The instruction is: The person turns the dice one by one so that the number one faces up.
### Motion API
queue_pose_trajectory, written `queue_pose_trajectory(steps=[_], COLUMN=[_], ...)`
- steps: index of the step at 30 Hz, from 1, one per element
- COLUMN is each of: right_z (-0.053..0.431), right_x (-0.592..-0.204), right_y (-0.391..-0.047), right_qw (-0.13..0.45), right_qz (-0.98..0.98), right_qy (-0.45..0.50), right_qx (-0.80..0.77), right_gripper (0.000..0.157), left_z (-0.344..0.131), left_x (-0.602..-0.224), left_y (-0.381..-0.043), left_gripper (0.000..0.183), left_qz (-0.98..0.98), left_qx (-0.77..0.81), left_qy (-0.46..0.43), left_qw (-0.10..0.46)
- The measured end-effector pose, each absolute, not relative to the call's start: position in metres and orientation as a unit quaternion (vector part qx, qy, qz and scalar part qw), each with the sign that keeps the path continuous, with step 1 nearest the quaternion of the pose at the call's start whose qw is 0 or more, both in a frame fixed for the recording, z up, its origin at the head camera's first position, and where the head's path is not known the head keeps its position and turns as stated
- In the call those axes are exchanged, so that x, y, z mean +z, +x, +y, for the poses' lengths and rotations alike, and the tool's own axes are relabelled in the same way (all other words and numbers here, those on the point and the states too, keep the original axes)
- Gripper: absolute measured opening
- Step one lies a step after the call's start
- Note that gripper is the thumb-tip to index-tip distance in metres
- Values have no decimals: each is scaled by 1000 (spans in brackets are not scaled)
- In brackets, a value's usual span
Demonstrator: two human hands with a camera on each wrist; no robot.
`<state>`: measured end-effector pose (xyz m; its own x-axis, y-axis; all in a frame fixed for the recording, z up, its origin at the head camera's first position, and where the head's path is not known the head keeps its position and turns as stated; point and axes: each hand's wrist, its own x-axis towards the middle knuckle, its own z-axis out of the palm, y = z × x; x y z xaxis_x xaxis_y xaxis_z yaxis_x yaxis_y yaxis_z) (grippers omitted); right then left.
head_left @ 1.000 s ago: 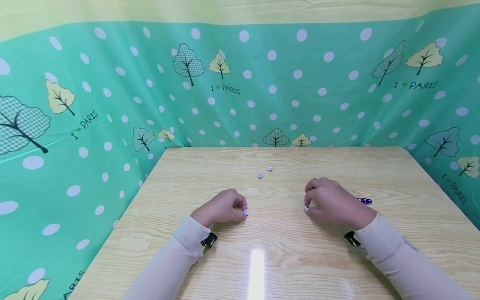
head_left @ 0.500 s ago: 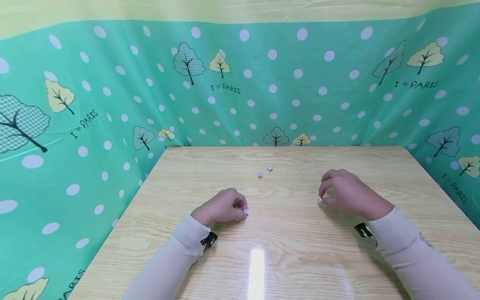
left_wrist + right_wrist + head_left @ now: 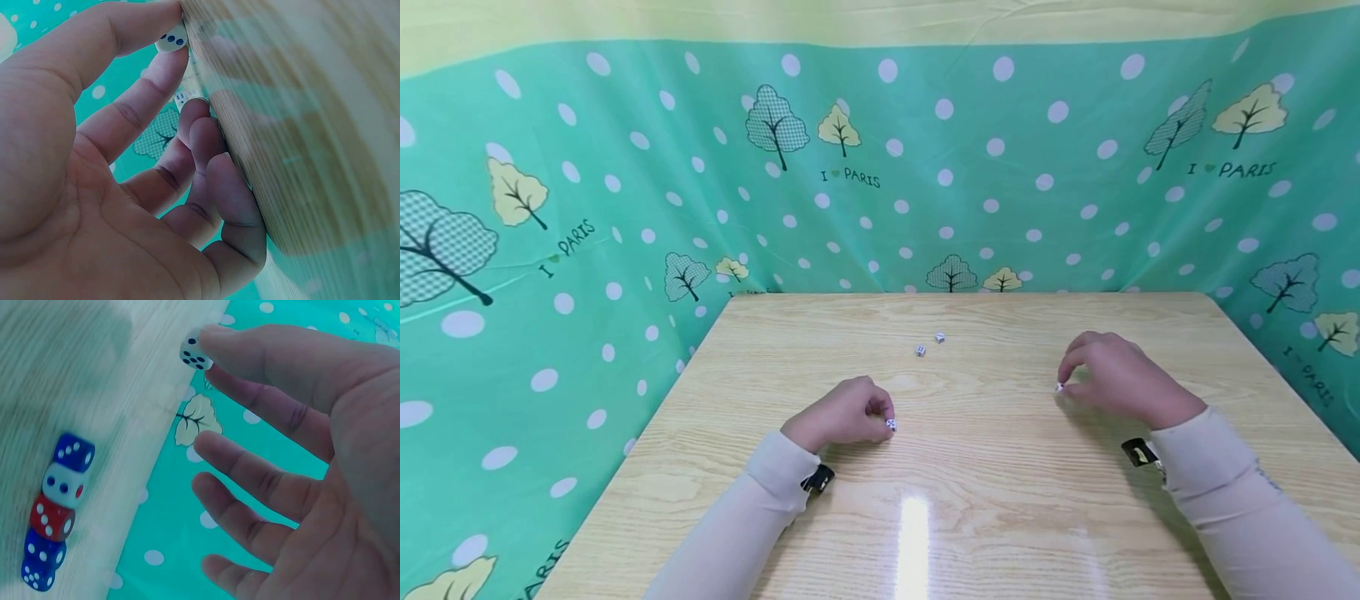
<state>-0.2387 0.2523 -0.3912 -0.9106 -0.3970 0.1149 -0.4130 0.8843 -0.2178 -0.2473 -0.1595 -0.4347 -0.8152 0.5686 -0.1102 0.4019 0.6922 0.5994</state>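
My left hand (image 3: 842,414) pinches a white die (image 3: 171,39) with blue pips between thumb and forefinger, down at the table top. On the right side, my right hand (image 3: 1120,383) pinches another white die (image 3: 195,351) with dark pips between thumb and forefinger, its other fingers spread apart. Near that hand in the right wrist view lies a row of dice, end to end: a blue die (image 3: 75,452), a white die (image 3: 65,485), a red die (image 3: 52,517) and two more blue ones. In the head view the right hand hides this row.
Two white dice, a nearer die (image 3: 921,352) and a farther die (image 3: 940,338), lie apart toward the back of the wooden table (image 3: 820,333). A green dotted cloth (image 3: 992,208) hangs behind the table and along its sides.
My right hand has moved right and toward the back with its white die. The row of dice, partly visible past it one second ago, is now covered. The left hand stays put.
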Motion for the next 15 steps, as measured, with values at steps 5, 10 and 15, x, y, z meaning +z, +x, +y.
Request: queue_pose_trajectory(steps=[5, 10, 15], right_z=[260, 268, 272], right_x=[-392, -393, -393], right_y=[-242, -244, -246], right_qw=[4, -18, -40], right_qz=[-973, -974, -976], right_qy=[193, 182, 167], right_qx=[130, 136, 132], right_gripper=[11, 12, 11], left_z=[-159, -159, -159], left_x=[-434, -434, -434], left_y=[-247, -247, -246], left_gripper=[11, 12, 11], left_qz=[909, 909, 909], left_qx=[286, 285, 287], left_qy=[268, 266, 265], left_qw=[144, 144, 146])
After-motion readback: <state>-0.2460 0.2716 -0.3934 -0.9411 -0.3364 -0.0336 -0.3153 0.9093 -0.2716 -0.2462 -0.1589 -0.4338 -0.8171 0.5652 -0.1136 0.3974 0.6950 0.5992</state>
